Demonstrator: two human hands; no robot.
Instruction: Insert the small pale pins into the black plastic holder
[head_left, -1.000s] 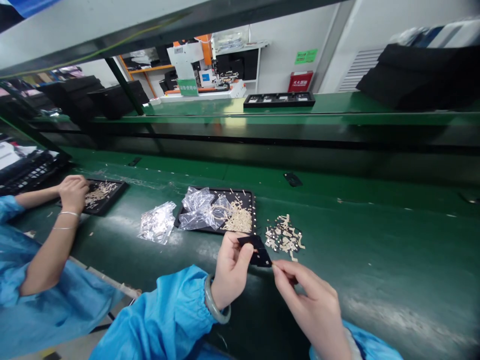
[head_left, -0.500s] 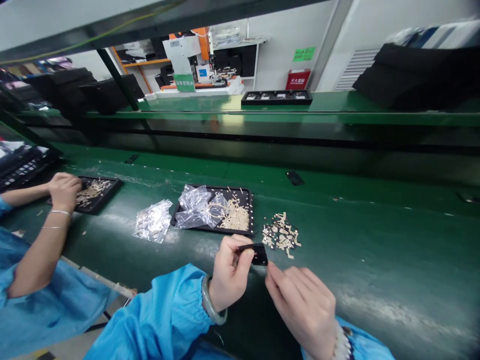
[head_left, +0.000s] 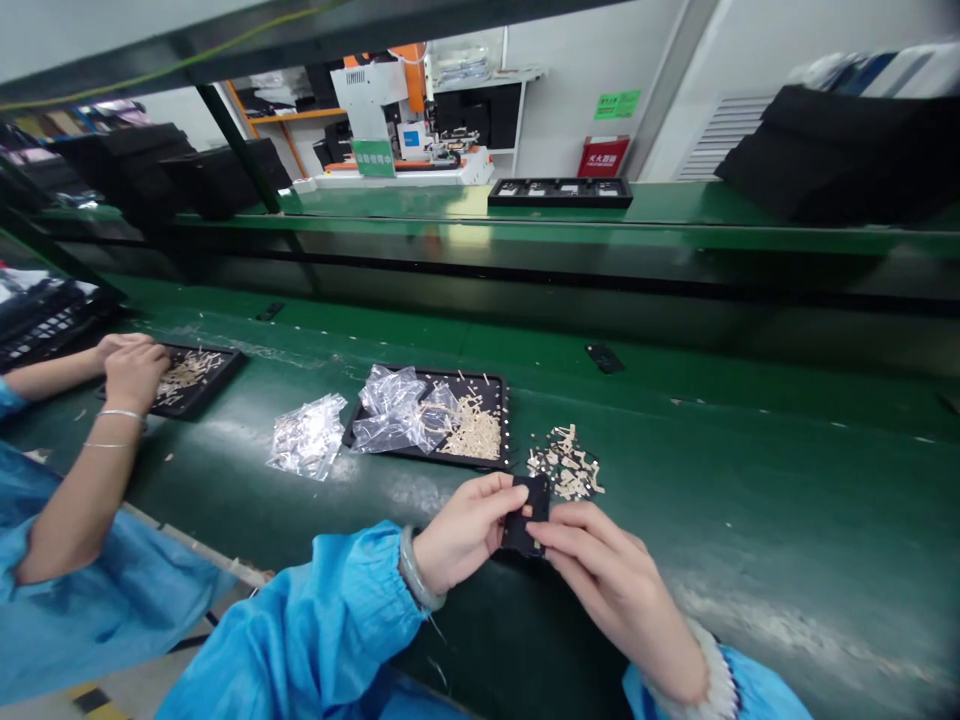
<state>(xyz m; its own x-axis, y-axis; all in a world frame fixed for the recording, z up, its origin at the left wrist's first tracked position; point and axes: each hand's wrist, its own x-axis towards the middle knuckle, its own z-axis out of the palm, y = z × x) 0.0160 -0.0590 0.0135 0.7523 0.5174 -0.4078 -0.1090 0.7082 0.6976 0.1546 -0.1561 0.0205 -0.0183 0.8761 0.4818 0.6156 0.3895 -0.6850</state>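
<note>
We hold a small black part (head_left: 527, 515) between both hands, just above the green bench (head_left: 750, 470) and just in front of the loose pile of tan metal pieces (head_left: 566, 473). Our left hand (head_left: 465, 530) has its grip closed on the part's left edge, thumb on top; our right hand (head_left: 600, 565) pinches the right side with its fingertips.

Taking the pile as our landmark, the black tray (head_left: 501, 440) with more tan pieces and a crumpled clear bag (head_left: 397, 415) lies just left of it, and a second clear bag (head_left: 307, 445) lies further left on the bench. Far left of the pile a co-worker's hand (head_left: 133, 370) rests at another tray (head_left: 199, 385).

The part is small and held only at its edges, so we judge it could slip or twist free if either pinch loosens. Dropped, it could land in the pile and scatter pieces over the bench. A sleeve could also sweep them.
</note>
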